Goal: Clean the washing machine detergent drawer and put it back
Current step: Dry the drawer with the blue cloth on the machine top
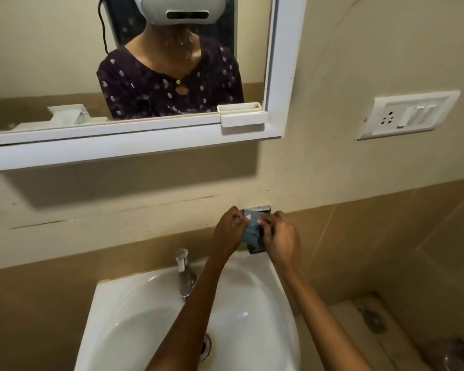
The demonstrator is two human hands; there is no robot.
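Head view — we hold a cloth (249, 229) above the sink (113, 290).
White piece (67, 113) lies on the mirror ledge (134, 128), far left; we cannot tell if it is the drawer. Left hand (228, 228) and right hand (280, 236) both pinch the cloth — fingers curled — against a wall holder (261, 208).

The left hand (229, 228) and right hand (280, 236) cover most of the blue-grey item (251, 231) pinched between them; its kind is unclear. The metal holder (261, 208) behind is largely hidden. The sink (134, 303) runs off the bottom edge.
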